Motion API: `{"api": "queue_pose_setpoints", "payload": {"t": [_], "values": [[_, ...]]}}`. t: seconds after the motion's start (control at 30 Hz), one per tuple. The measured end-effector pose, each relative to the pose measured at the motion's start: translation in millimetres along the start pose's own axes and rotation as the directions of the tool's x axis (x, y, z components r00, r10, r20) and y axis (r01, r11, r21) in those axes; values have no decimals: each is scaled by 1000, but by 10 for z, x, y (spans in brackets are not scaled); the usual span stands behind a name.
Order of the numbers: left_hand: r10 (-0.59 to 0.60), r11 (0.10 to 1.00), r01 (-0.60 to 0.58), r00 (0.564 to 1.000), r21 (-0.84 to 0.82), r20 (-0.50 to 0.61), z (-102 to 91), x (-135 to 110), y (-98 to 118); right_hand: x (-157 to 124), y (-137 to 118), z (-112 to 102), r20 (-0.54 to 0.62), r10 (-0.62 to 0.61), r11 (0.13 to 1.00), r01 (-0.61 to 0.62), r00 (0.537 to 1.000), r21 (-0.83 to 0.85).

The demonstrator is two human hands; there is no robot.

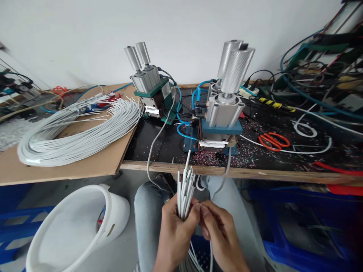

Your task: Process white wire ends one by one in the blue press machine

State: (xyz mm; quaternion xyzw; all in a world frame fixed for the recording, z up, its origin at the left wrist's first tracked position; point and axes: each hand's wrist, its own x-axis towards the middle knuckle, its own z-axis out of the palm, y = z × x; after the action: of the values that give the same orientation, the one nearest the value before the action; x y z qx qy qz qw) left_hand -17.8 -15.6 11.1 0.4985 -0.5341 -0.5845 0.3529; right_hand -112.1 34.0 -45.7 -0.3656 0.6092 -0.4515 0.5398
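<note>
While the left hand (176, 226) encloses the white cable bundle (184, 194), the right hand (219, 226) pinches one cable (211, 253).
Bundle location: upright above the lap (149, 213). Progress: apparently partway; several ends show dark tips (179, 169), and a large cable coil (85, 145) lies aside on cardboard (85, 176). The bench edge (263, 173) separates the hands from the pneumatic cylinder unit (222, 113); scissors (274, 142) lie rightward.

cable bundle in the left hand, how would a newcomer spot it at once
Start at the black workbench, then drop to the jeans in front of it. Over them, the left hand grips the cable bundle, white ends pointing upward. Unlike the big white coil lying on the cardboard, this bundle is held in a hand.
</note>
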Motion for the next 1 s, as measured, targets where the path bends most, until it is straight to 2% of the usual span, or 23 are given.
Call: {"api": "queue_pose_setpoints", "payload": {"t": [0.07, 0.13, 0.27, 0.43, 0.67, 0.87, 1.0], "values": [[-55, 990, 48, 997, -132, -48, 84, -47, 19, 26, 47, 142, -30, 34, 992, -30, 999, 120], [-72, 981, 63, 996, -184, -43, 126, -73, 17, 45, 61, 223, -72, 64, 985, -52, 995, 165], [-9, 998, 6, 999, -61, -39, 60, -43, -46, 39, 23, 210, -99, 123, 987, -111, 987, 119], [3, 995, -15, 993, 95, 117, -62, 34, -105, 7, -35, 108, -78, 112, 993, -110, 991, 35], [10, 996, -16, 997, 86, 72, -27, 32, -113, 57, -3, 116, -138, 23, 1000, -20, 990, 23], [19, 993, -32, 993, 114, 113, -83, 34, -173, 27, 5, 177, -193, 12, 996, 6, 981, 93], [2, 991, -20, 991, 130, 135, -95, 38, -148, 11, -8, 193, -176, 4, 996, 13, 984, 92]]}}
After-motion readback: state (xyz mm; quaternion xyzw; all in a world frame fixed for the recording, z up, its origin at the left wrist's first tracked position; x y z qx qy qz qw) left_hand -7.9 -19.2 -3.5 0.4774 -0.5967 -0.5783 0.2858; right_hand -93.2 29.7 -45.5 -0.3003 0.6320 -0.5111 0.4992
